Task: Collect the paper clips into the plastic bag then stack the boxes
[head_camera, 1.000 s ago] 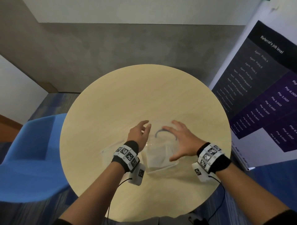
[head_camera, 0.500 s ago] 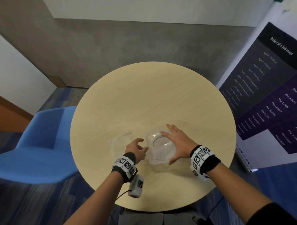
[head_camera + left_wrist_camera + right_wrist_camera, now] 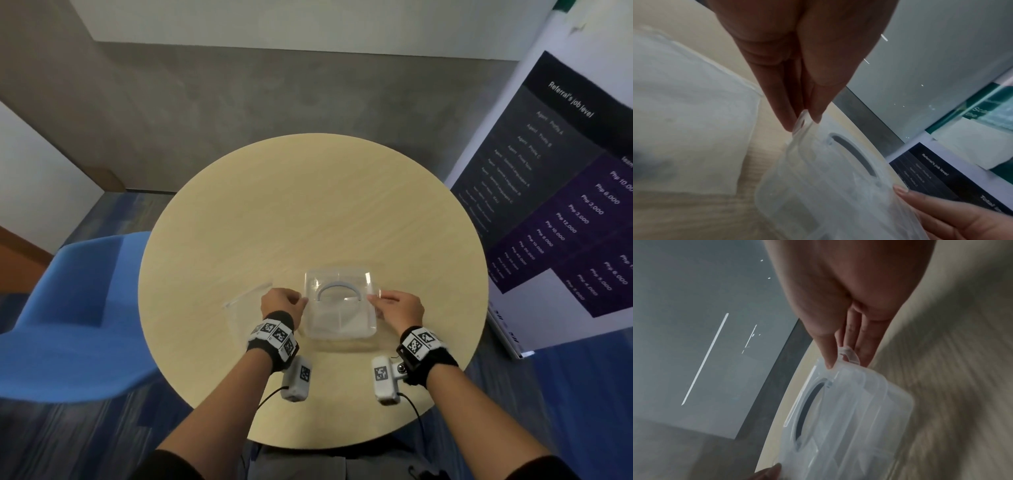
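A clear plastic box [image 3: 339, 308] with a grey curved handle in its lid sits on the round table [image 3: 308, 205], close to me. My left hand [image 3: 301, 302] pinches the latch tab [image 3: 802, 121] on its left side between thumb and finger. On the box's other side, my right hand [image 3: 374, 301] pinches the matching tab [image 3: 847, 353]. A flat clear plastic bag [image 3: 245, 308] lies on the table just left of my left hand. It appears large and pale in the left wrist view [image 3: 684, 113]. I see no paper clips in any view.
A blue chair [image 3: 75, 308] stands at the table's left edge. A printed banner [image 3: 565, 205] leans at the right, close to the table rim. Bare tabletop stretches beyond the box.
My right hand left the box lid and my left hand came in from beside it. Both now pinch the box's side tabs.
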The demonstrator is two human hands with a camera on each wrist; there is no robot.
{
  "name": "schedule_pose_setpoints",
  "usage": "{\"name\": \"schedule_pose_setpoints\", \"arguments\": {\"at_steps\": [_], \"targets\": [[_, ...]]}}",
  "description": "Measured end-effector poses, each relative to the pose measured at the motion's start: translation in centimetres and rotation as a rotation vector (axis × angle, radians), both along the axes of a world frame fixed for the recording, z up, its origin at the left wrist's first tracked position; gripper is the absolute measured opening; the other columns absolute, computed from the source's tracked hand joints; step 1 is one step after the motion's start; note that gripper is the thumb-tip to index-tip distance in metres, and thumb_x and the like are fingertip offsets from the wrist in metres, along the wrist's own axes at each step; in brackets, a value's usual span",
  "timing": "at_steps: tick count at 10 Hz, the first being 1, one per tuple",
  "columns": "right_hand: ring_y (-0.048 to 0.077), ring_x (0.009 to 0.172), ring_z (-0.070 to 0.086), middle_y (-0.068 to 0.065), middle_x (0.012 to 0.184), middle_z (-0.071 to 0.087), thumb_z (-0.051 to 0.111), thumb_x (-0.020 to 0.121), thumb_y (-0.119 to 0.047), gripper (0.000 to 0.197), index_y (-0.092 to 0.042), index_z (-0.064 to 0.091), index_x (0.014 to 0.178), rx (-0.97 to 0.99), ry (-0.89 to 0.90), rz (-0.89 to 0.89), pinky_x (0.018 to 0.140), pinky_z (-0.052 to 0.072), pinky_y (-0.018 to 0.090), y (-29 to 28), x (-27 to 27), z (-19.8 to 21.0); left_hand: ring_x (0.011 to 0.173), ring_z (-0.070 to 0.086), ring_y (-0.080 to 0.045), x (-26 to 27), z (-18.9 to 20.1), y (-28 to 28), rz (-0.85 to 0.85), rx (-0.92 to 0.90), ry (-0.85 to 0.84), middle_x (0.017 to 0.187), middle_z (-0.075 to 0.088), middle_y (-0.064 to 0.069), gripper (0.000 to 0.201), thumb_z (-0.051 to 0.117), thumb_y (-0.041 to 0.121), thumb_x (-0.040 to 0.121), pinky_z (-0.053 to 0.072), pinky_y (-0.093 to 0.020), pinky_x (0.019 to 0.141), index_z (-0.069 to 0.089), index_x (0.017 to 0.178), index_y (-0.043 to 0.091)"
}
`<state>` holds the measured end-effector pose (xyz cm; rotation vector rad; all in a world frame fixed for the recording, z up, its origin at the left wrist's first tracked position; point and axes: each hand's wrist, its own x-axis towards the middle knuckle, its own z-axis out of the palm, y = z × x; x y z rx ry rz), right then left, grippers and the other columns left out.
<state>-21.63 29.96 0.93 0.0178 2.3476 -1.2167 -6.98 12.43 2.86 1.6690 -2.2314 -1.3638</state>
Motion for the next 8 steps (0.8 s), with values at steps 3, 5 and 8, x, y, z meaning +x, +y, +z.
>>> {"name": "schedule_pose_setpoints", "arguments": {"at_steps": [3, 5, 8], "targets": [[0.018, 0.077, 0.071, 0.001, 0.083, 0.077, 0.089, 0.066, -0.024, 0.02, -0.016, 0.079, 0.082, -0.002, 0.028, -0.105, 0.084, 0.057, 0.031, -0.4, 0.8, -0.1, 0.073, 0.068, -0.033, -1.0, 1.1, 0.4, -0.167, -0.086, -0.086, 0.056, 0.062, -0.007, 0.023, 0.062, 0.011, 0.086, 0.052, -0.027, 0.064, 0.072, 0.067, 0.001], [0.026, 0.076, 0.07, 0.009, 0.082, 0.077, 0.08, 0.077, -0.019, 0.016, -0.006, 0.079, 0.086, 0.119, 0.249, 0.018, 0.074, 0.053, 0.027, -0.8, 1.7, 1.0, 0.06, 0.056, -0.025, -0.8, 0.9, 0.4, -0.214, -0.135, -0.083, 0.064, 0.066, -0.012, 0.027, 0.06, 0.012, 0.087, 0.049, -0.025, 0.062, 0.07, 0.064, 0.004], [0.023, 0.07, 0.073, 0.009, 0.08, 0.076, 0.074, 0.084, -0.025, 0.014, -0.011, 0.075, 0.08, 0.221, 0.084, 0.352, 0.069, 0.062, 0.035, -3.1, -3.4, 9.0, 0.101, 0.067, -0.024, 1.8, 0.6, -1.4, -0.175, -0.099, -0.007, 0.107, 0.073, -0.006, 0.036, 0.061, 0.036, 0.089, 0.053, -0.036, 0.095, 0.065, 0.121, 0.019]]}}
